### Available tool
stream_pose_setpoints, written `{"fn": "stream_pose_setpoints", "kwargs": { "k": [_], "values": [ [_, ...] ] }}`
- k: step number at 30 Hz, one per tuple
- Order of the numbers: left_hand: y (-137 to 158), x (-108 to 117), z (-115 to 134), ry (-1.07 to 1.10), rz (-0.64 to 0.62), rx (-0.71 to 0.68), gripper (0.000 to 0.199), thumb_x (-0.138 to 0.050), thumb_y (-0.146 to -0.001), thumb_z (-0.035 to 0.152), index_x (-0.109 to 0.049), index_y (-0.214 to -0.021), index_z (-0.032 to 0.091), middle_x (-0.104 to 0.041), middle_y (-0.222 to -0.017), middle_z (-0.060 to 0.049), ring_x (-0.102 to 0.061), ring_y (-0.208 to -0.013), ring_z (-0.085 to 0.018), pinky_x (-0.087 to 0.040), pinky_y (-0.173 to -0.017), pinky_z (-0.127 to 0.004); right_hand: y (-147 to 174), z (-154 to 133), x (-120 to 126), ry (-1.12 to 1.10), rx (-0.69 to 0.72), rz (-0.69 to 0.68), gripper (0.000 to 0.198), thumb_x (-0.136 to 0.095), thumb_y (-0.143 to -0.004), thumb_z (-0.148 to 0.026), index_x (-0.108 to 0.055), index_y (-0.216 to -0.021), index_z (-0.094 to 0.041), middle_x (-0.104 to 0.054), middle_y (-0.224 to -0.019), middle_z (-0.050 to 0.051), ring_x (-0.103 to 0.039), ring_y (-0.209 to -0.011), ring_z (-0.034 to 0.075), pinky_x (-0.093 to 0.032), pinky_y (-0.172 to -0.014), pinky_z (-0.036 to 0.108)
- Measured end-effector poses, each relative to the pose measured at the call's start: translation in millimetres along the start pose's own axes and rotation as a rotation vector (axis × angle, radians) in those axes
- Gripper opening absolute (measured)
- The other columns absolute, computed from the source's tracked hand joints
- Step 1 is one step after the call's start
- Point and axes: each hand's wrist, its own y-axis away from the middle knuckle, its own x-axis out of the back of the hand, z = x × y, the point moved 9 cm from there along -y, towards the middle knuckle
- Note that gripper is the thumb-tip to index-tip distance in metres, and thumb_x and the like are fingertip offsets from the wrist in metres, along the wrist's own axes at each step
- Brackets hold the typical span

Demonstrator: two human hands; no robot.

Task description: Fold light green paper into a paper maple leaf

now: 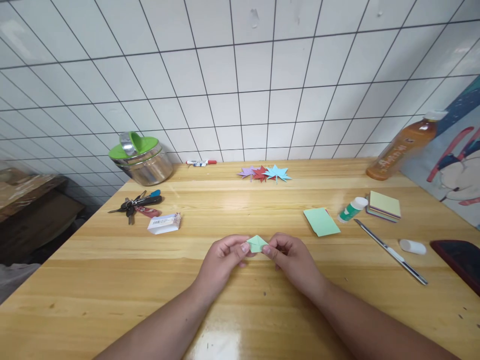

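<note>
A small folded piece of pale green paper (257, 244) is held up between my two hands, just above the wooden table (232, 290). My left hand (227, 255) pinches its left corner between thumb and fingers. On the other side, my right hand (290, 255) grips the right corner the same way. Crease lines show on the side that faces me. To the right of my right hand lie some flat green square sheets (321, 222). Beyond them a glue stick (352, 209) rests tilted, its green label showing.
Paper maple leaves (261, 173) lie near the tiled wall, right of some markers (201, 163). A steel pot (144, 162), keys (137, 202) and a small box (164, 223) sit left. At right are a bottle (405, 145), note pad (384, 205), utility knife (392, 252), white cap (412, 246) and phone (459, 260).
</note>
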Motion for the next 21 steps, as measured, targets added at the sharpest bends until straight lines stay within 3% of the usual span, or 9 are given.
{"fn": "stream_pose_setpoints", "kwargs": {
  "k": [2, 7, 9, 11, 13, 17, 21],
  "values": [
    [0.3, -1.7, -2.0, 0.021, -0.018, 0.019, 0.036, -0.065, -0.071, 0.039, -0.062, -0.098, 0.015, -0.069, -0.088, -0.009, -0.063, -0.082, -0.021, -0.045, -0.060, -0.024, -0.4, 1.8, 1.7, 0.015, 0.003, 0.015, 0.027, -0.060, -0.072, -0.040, -0.053, -0.059, -0.017, -0.044, -0.052, -0.005, -0.039, -0.048, 0.009, -0.032, -0.046, 0.021],
    [-1.3, -0.3, -6.8, 0.001, 0.019, 0.034, 0.023, -0.067, -0.070, 0.032, -0.062, -0.082, 0.013, -0.069, -0.071, -0.006, -0.061, -0.069, -0.016, -0.042, -0.055, -0.021, 0.4, 0.0, -1.7, 0.122, 0.076, -0.002, 0.022, -0.056, -0.076, -0.034, -0.055, -0.063, -0.017, -0.048, -0.057, -0.003, -0.041, -0.051, 0.009, -0.036, -0.047, 0.020],
    [-1.7, -0.7, -7.7, -0.004, 0.027, 0.033, 0.020, -0.065, -0.071, 0.031, -0.060, -0.079, 0.013, -0.067, -0.067, -0.004, -0.059, -0.063, -0.013, -0.042, -0.054, -0.021, 2.4, -4.9, -3.0, 0.172, 0.132, 0.000, 0.013, -0.054, -0.078, -0.030, -0.060, -0.081, -0.018, -0.055, -0.070, 0.000, -0.045, -0.056, 0.010, -0.039, -0.048, 0.020],
    [-1.3, -1.8, -7.4, -0.018, 0.028, 0.022, 0.019, -0.065, -0.071, 0.031, -0.058, -0.075, 0.013, -0.066, -0.064, -0.003, -0.057, -0.059, -0.012, -0.041, -0.054, -0.021, 5.4, -12.9, -1.6, 0.209, 0.206, 0.025, 0.029, -0.053, -0.078, -0.026, -0.055, -0.107, -0.022, -0.058, -0.091, 0.003, -0.049, -0.062, 0.011, -0.043, -0.049, 0.020],
    [-0.3, -4.3, -7.2, -0.048, 0.017, 0.010, 0.020, -0.065, -0.070, 0.032, -0.056, -0.070, 0.014, -0.065, -0.063, -0.002, -0.057, -0.057, -0.011, -0.040, -0.054, -0.021, 8.7, -22.3, -0.2, 0.262, 0.293, 0.043, 0.041, -0.052, -0.078, -0.023, -0.047, -0.118, -0.026, -0.055, -0.105, 0.006, -0.053, -0.068, 0.012, -0.046, -0.051, 0.021],
    [1.2, -8.9, -7.6, -0.061, -0.002, 0.015, 0.022, -0.066, -0.069, 0.035, -0.056, -0.070, 0.015, -0.066, -0.064, -0.002, -0.060, -0.061, -0.013, -0.040, -0.056, -0.021, 14.3, -36.8, -5.6, 0.423, 0.458, 0.000, 0.029, -0.051, -0.078, -0.018, -0.059, -0.105, -0.026, -0.058, -0.106, 0.006, -0.056, -0.089, 0.018, -0.050, -0.068, 0.027],
    [0.8, -10.1, -3.4, -0.063, -0.005, -0.015, 0.022, -0.065, -0.071, 0.035, -0.057, -0.078, 0.015, -0.065, -0.065, -0.001, -0.060, -0.064, -0.014, -0.042, -0.059, -0.021, 14.2, -37.0, -8.9, 0.533, 0.483, -0.016, 0.030, -0.050, -0.078, -0.015, -0.060, -0.105, -0.027, -0.062, -0.099, 0.004, -0.056, -0.090, 0.017, -0.047, -0.079, 0.031]
  ]
}}
